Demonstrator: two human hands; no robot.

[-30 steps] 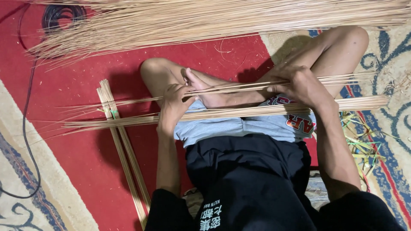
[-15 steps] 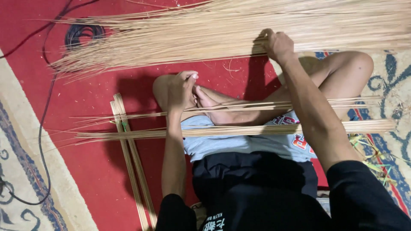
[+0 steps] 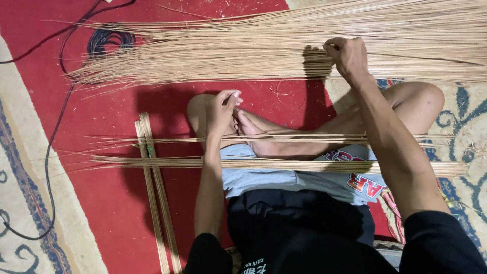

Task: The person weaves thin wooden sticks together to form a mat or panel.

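Head view: the right hand (image 3: 348, 55) is pinched shut on a few stalks at the near edge of the wide heap of long, thin, pale straw-coloured sticks (image 3: 243, 48), which fans out to both sides of the grip and beyond it on the red carpet (image 3: 101, 182). The left hand (image 3: 221, 109) hovers loosely curled, holding nothing, just above the knee. Nearer the body than both hands lie two slim bundles of the same sticks (image 3: 284, 165) across the lap, crossing two flat pale wooden slats (image 3: 152, 187).

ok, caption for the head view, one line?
Right hand grips thin reed sticks; left hand rests by the foot.
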